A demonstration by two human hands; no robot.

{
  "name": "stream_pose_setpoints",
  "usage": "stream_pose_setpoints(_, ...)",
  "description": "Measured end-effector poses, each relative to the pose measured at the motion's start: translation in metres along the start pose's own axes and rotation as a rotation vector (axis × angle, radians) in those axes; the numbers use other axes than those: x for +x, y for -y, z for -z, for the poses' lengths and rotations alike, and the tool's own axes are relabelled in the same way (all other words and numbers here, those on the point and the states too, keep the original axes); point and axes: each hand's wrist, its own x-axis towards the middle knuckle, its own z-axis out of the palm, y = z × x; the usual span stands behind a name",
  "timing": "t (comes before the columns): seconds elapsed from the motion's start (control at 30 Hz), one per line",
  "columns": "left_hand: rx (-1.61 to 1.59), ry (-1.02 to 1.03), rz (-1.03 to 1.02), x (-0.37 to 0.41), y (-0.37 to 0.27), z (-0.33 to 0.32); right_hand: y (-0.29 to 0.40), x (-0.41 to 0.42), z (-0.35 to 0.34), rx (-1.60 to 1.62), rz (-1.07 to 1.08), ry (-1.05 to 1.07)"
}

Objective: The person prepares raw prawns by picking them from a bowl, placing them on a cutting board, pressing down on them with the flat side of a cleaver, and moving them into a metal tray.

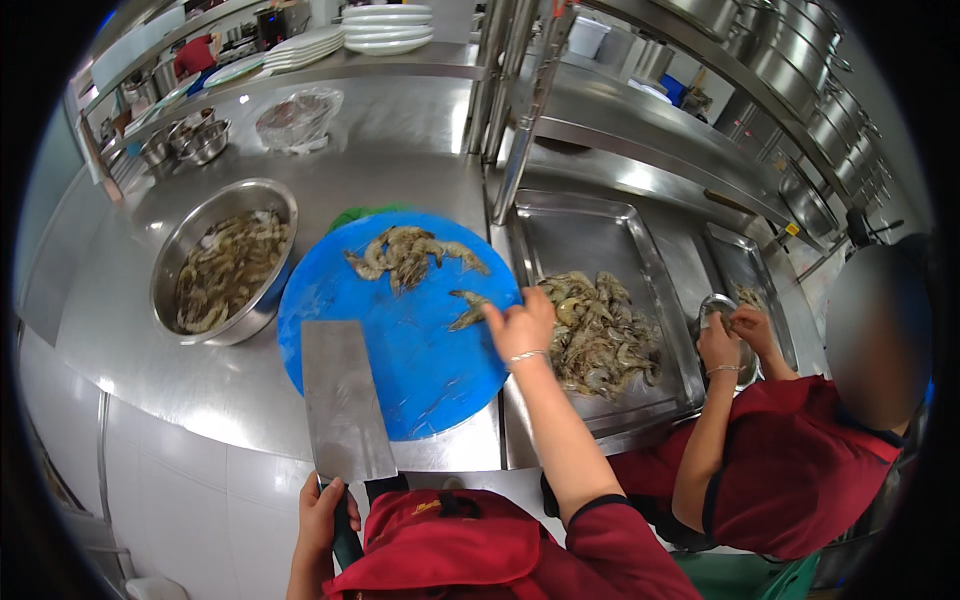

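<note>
My left hand [325,510] is closed round the dark handle of a cleaver [345,397], whose broad blade points away from me over the near left edge of a round blue cutting board [420,360]. At the board's right side is my right hand [525,322], with thumb and fingers bent; it is partly blurred. Its thumb is close to a single raw shrimp [469,310] on the board; whether it touches the shrimp I cannot tell. Farther back on the board lies a small pile of shrimp [409,255]. Beyond my right hand, many shrimp [600,337] are heaped in a metal tray [637,217].
A steel basin [161,277] of shrimp in liquid stands left of the board. Steel bowls [202,142] and a plastic-covered bowl [296,120] sit behind. At right, a co-worker's hands [724,345] are over a metal bowl. Shelves with plates [386,30] overhang the counter.
</note>
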Motion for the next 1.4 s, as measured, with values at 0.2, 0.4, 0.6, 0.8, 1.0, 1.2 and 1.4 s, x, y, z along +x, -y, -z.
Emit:
stream_pose_setpoints(0.2,-0.016,-0.043,-0.034,0.0,0.005,0.007,0.046,0.022,-0.029,-0.136,-0.083,0.27)
stream_pose_setpoints(0.4,-0.028,-0.091,-0.054,0.0,0.008,0.008,0.055,0.01,-0.044,0.12,0.045,0.017)
stream_pose_setpoints(0.6,-0.035,-0.113,-0.03,0.001,0.001,0.01,0.096,-0.022,-0.01,0.364,0.388,0.117)
stream_pose_setpoints(0.8,-0.063,-0.061,-0.007,0.002,0.0,0.016,0.103,-0.044,-0.02,0.333,0.63,0.234)
stream_pose_setpoints(1.0,-0.15,0.005,0.042,-0.002,0.004,0.027,0.128,-0.057,-0.019,0.425,0.62,0.331)
stream_pose_setpoints(1.2,-0.277,0.066,0.079,-0.002,0.015,0.036,0.129,-0.048,-0.006,0.335,0.756,0.435)
stream_pose_setpoints(1.4,-0.335,0.147,0.107,0.0,0.02,0.037,0.121,-0.056,-0.019,0.408,0.727,0.509)
